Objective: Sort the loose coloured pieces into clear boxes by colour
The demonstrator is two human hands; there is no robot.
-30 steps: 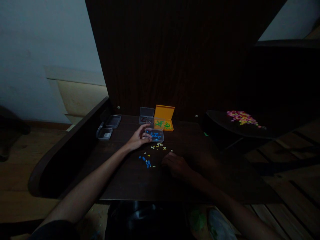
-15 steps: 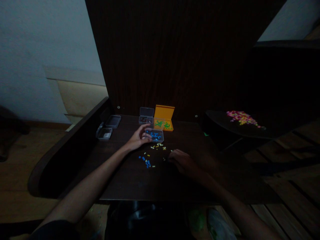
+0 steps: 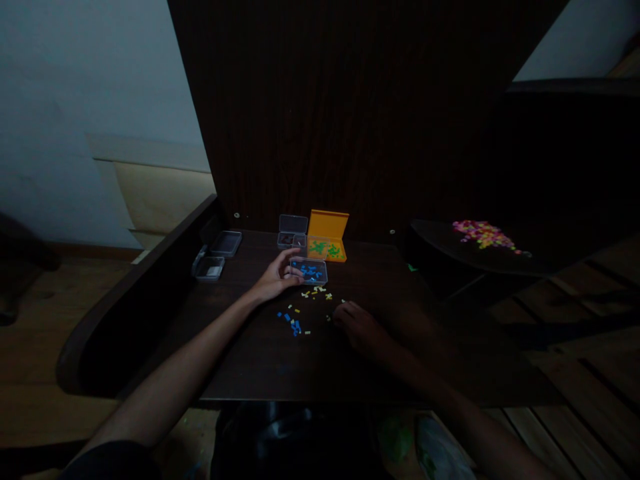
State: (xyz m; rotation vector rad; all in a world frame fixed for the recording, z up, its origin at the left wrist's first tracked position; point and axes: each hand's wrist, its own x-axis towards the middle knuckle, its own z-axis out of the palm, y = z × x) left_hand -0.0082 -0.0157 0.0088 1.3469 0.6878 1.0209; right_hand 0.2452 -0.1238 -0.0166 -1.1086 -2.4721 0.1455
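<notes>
My left hand (image 3: 275, 275) grips the left side of a small clear box (image 3: 310, 271) holding blue pieces, fingers curled round its edge. My right hand (image 3: 356, 325) rests low on the dark table (image 3: 260, 353), fingers bent down by some scattered small pieces (image 3: 300, 320), blue, yellow and white. It is too dark to see if it holds one. An orange box (image 3: 327, 243) with green pieces stands open behind the clear box.
Another small clear box (image 3: 293, 232) sits left of the orange one. Two clear trays (image 3: 217, 257) lie at the table's left, by a raised dark rail. A pile of pink and yellow pieces (image 3: 483, 235) lies on a dark surface to the right.
My right hand has slid a little up and right towards the scattered pieces. My left hand stays on the clear box.
</notes>
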